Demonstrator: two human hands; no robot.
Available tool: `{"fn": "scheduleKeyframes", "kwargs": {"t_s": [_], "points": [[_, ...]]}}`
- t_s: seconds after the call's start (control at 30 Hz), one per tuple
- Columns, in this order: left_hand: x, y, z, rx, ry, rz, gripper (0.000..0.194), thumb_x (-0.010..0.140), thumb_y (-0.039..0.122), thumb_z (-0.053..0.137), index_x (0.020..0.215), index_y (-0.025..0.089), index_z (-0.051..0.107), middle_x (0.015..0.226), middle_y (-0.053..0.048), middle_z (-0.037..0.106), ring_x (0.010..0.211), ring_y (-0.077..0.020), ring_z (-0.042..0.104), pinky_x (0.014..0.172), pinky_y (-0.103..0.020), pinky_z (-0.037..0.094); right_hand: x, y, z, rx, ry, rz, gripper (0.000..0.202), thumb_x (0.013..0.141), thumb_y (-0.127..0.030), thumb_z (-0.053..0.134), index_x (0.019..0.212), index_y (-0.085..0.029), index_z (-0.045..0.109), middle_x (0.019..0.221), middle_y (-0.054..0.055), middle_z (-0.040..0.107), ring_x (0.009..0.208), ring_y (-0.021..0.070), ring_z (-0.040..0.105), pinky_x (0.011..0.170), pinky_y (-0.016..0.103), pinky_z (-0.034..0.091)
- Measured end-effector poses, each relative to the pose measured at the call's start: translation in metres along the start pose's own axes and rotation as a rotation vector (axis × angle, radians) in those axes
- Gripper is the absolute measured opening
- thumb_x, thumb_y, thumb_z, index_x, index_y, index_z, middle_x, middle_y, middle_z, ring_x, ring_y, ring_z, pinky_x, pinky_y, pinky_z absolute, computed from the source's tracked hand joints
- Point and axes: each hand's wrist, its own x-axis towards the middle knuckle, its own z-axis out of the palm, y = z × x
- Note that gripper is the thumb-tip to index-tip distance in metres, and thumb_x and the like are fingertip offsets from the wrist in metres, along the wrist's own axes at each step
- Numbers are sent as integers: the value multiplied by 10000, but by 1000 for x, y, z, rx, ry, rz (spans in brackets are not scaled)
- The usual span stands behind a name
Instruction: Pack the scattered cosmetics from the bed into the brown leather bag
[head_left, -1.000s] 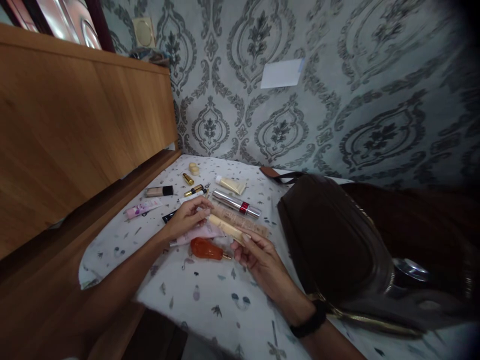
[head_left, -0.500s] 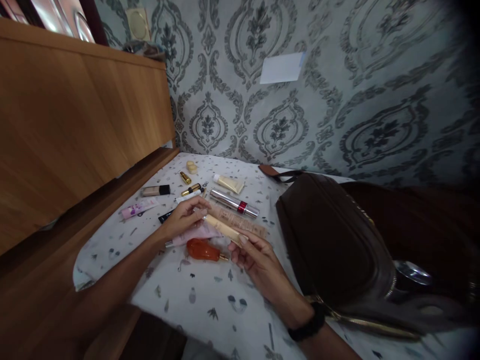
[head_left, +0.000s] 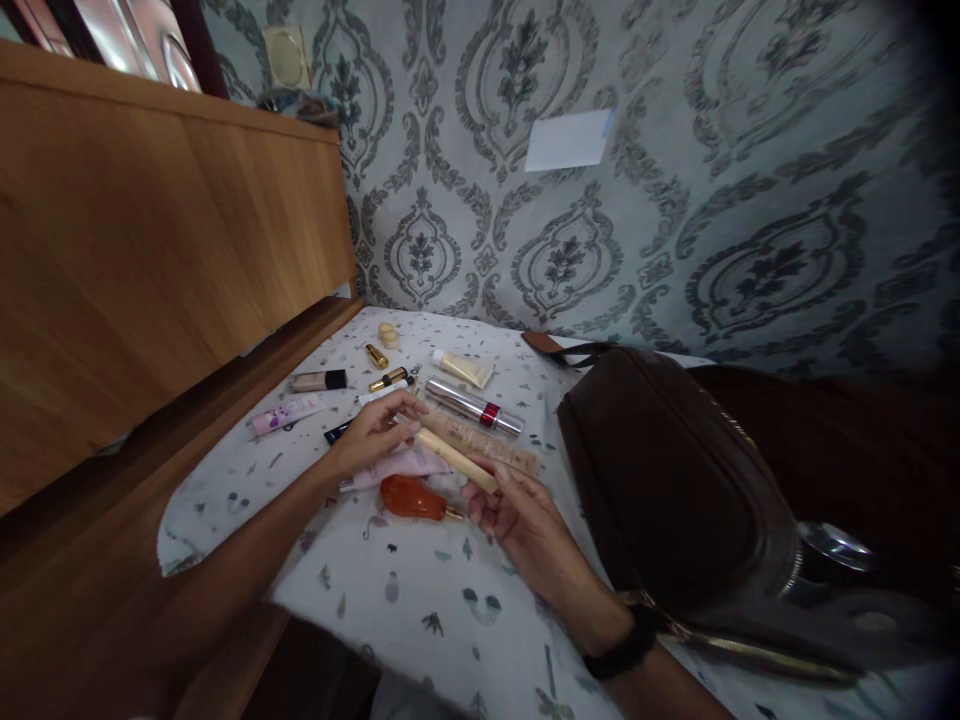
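Slim pale-yellow tube [head_left: 455, 461], probably plastic (kinda blurry), is pinched at one end by the left hand [head_left: 378, 434], the other by the right hand [head_left: 521, 515].

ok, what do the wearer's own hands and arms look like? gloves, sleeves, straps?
No gloves on the left hand or right hand, and no sleeve on the visible forearms. One wide black band circles the right wrist; no markings on it can be made out. Nothing visible is worn on the left wrist.
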Motion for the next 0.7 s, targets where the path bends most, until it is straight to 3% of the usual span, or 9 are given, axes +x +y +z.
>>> {"fn": "scheduleKeyframes", "kwargs": {"t_s": [0.17, 0.33, 0.5, 0.7], "points": [[-1, 3, 2, -58, -4, 77, 267, 791, 326, 747, 984, 172, 642, 948, -32, 610, 891, -155, 584, 742, -227, 493, 0, -4, 1, -25, 47, -22, 420, 604, -431, 913, 924, -196, 776, 691, 17, 703, 547, 91, 579, 511, 196, 402], [-1, 1, 3, -172, -5, 15, 337, 778, 359, 763, 1021, 182, 611, 938, -20, 597, 707, -117, 591, 506, -184, 446, 1, -1, 2, -103, 64, -62, 468, 599, -428, 915, 976, -203, 750, 608, -17, 644, 507, 84, 527, 464, 185, 348], [2, -2, 3, -153, 48, -43, 356, 787, 444, 743, 974, 170, 614, 752, 21, 576, 576, -98, 559, 450, -183, 432, 3, 1, 0, -154, 102, -122, 488, 599, -420, 916, 989, -195, 728, 667, -23, 638, 561, 99, 559, 471, 194, 361], [3, -8, 1, -65, 81, -149, 405, 813, 569, 672, 842, 173, 589, 551, 69, 494, 413, -64, 440, 378, -168, 304, 4, 3, -4, -209, 74, -167, 475, 667, -436, 876, 1038, -193, 707, 704, -8, 664, 561, 101, 546, 481, 207, 372]]}}
